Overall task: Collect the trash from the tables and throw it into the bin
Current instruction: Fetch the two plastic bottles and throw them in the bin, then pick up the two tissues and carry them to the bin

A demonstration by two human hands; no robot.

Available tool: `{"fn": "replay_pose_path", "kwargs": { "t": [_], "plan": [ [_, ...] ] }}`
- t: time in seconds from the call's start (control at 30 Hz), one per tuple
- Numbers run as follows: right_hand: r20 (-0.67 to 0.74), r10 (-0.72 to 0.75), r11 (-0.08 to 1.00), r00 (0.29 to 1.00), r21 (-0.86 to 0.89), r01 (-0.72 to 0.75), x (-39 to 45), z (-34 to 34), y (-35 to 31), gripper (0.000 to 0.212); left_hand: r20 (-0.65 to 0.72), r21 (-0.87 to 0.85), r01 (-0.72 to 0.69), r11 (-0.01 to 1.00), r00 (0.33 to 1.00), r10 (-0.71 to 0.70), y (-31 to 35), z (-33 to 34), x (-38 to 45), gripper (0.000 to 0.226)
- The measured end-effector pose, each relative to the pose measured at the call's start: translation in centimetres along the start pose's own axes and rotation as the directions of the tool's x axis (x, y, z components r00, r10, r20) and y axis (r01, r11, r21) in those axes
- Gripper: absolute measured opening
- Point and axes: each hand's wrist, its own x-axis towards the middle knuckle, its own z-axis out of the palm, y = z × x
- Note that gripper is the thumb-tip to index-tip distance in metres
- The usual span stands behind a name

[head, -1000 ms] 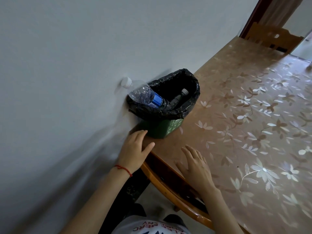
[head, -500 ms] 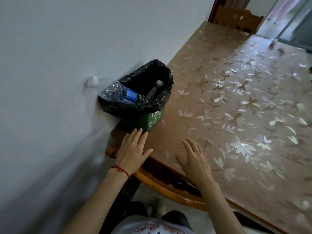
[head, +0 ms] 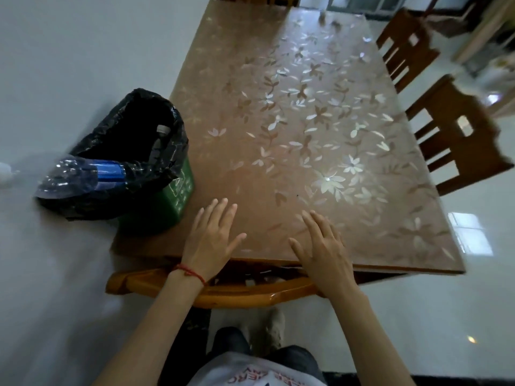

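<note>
Fingers [head: 220, 211] of both hands lie straight and spread, holding nothing, over the near edge of the counter [head: 306, 121]. On its left corner, against the wall, stands the green bin [head: 178, 190] lined with a black bag. A crushed bottle [head: 80, 176] lies across its rim, long axis sideways, cap end pointing left toward the wall. The left hand [head: 211, 240] is nearest the bin, the right hand [head: 323, 246] beside it.

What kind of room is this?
Probably a home dining room: a long table with a flowered cover stands against a wall, wooden chairs are pushed up to its side, and a small green bin sits on its corner.
</note>
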Motion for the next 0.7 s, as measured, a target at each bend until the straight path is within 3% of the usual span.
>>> {"fn": "replay_pose_path", "kwargs": {
  "t": [0.2, 0.4, 0.7],
  "plan": [
    [-0.087, 0.176, 0.984, 0.981, 0.013, -0.175, -3.1, -1.7, 4.3, 0.062, 0.039, 0.012, -0.202, 0.979, 0.979, 0.201, 5.3, 0.2, 2.9, 0.06],
    [-0.172, 0.355, 0.935, 0.919, 0.041, -0.353, -7.3, -3.7, 10.0, 0.061, 0.07, 0.027, -0.403, 0.915, 0.914, 0.4, 12.2, 1.4, 6.1, 0.061],
    [-0.263, 0.636, 0.764, 0.726, 0.083, -0.64, -15.1, -6.4, 19.9, 0.061, 0.117, -0.008, -0.649, 0.76, 0.755, 0.646, 26.2, 3.8, 8.5, 0.066]
  ]
}}
